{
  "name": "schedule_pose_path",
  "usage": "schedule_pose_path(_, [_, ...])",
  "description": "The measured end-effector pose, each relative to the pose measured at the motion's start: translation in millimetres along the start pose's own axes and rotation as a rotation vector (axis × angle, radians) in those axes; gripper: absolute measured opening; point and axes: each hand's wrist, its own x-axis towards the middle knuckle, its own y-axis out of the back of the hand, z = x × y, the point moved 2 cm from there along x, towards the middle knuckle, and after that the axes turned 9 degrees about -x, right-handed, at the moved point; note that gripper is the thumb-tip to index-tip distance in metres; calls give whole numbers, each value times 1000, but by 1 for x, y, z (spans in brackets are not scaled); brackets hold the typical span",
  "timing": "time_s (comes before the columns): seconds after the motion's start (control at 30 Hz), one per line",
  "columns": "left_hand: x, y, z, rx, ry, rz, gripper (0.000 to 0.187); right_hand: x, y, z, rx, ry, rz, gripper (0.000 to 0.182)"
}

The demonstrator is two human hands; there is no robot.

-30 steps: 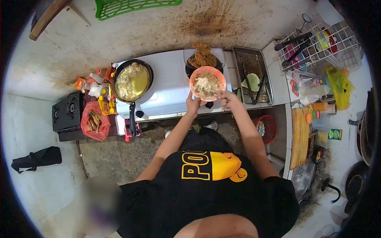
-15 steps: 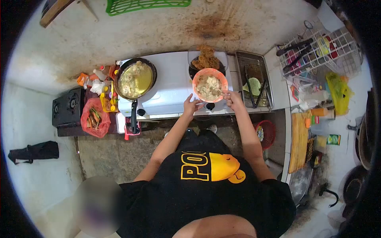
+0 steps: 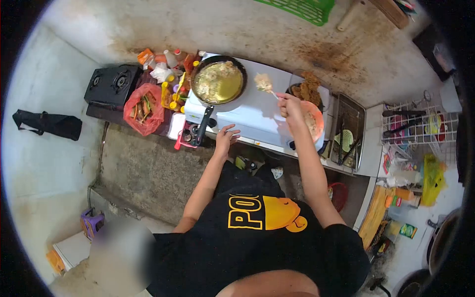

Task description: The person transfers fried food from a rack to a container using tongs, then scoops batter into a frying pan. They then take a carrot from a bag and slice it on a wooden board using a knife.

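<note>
- The right hand (image 3: pixel 289 109) is closed around the handle of a spoon (image 3: pixel 275 95), which carries a lump of batter (image 3: pixel 263 82) above the stove (image 3: pixel 262 116).
- The left hand (image 3: pixel 226 141) has its fingers loosely spread and holds nothing that shows; it hangs by the stove's front edge.
- The step in hand looks like portioning batter: the spoonful is between the bowl (image 3: pixel 321 121) and the pan (image 3: pixel 245 79), nearer the pan.
- A move on to the pan would call for a level spoon and a low, gentle release, since a drop from high up could splash the oil.
- The bowl sits on the stove's right side, partly hidden by the right forearm, with more batter in it.
- The pan, on the left side, holds oil with pale pieces in it.
- Its handle (image 3: pixel 203 126) juts past the front edge near the left hand, and might get knocked.
- Beyond the bowl lies browned fried food (image 3: pixel 310 81); to its right is a metal tray (image 3: pixel 363 128) with a green slotted tool (image 3: pixel 345 141).
- Left of the pan crowd bottles (image 3: pixel 170 58) and a red bag (image 3: pixel 148 126), leaving little room that side.
</note>
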Motion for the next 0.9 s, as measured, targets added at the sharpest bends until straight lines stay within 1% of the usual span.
schedule_pose_path(0.03, [-3,11,3,-6,-51,5,35,12,-21,8,-42,-22,-5,33])
schedule_pose_path(0.1, [-9,28,13,14,-178,16,30,52,-56,42,-145,43,2,33])
schedule_pose_path(0.13, [-12,37,18,9,-186,22,30,72,-72,64,-148,47,-8,33])
schedule_pose_path(0.2, [-16,57,34,134,-418,55,28,103,-100,88,-719,302,312,32])
schedule_pose_path(0.23, [-19,68,43,174,-473,90,27,88,-114,78,-813,320,362,30])
schedule_pose_path(0.27, [-20,78,49,109,-493,117,26,75,-127,67,-813,322,356,30])
schedule_pose_path(0.33, [-10,110,51,119,-517,187,25,63,-145,61,-1017,361,469,26])
schedule_pose_path(0.37, [-6,125,52,138,-507,177,24,61,-149,61,-1082,392,479,26])
schedule_pose_path(0.4, [-6,134,57,140,-497,174,24,59,-150,63,-1084,381,482,26])
schedule_pose_path(0.47, [-5,144,62,126,-502,177,24,55,-151,62,-1172,475,487,31])
schedule_pose_path(0.5, [-13,138,72,123,-467,204,23,51,-150,60,-1178,469,495,31])
schedule_pose_path(0.6, [-4,145,70,115,-453,202,22,41,-148,59,-1252,505,455,35])
schedule_pose_path(0.67, [5,148,64,100,-452,187,22,42,-142,61,-1104,629,507,34])
schedule_pose_path(0.7, [9,147,62,63,-494,191,22,40,-142,57,-1110,628,509,34])
schedule_pose_path(0.73, [11,147,60,27,-536,198,22,40,-140,52,-1107,565,510,31])
schedule_pose_path(0.77, [12,149,58,23,-534,198,22,39,-140,49,-1103,502,511,28])
schedule_pose_path(0.8, [12,150,56,61,-493,213,22,44,-138,50,-1106,500,512,28])
schedule_pose_path(0.87, [14,154,51,100,-451,222,22,61,-132,62,-1055,266,463,21])
schedule_pose_path(0.9, [16,156,47,111,-451,223,22,59,-134,59,-1055,265,468,21])
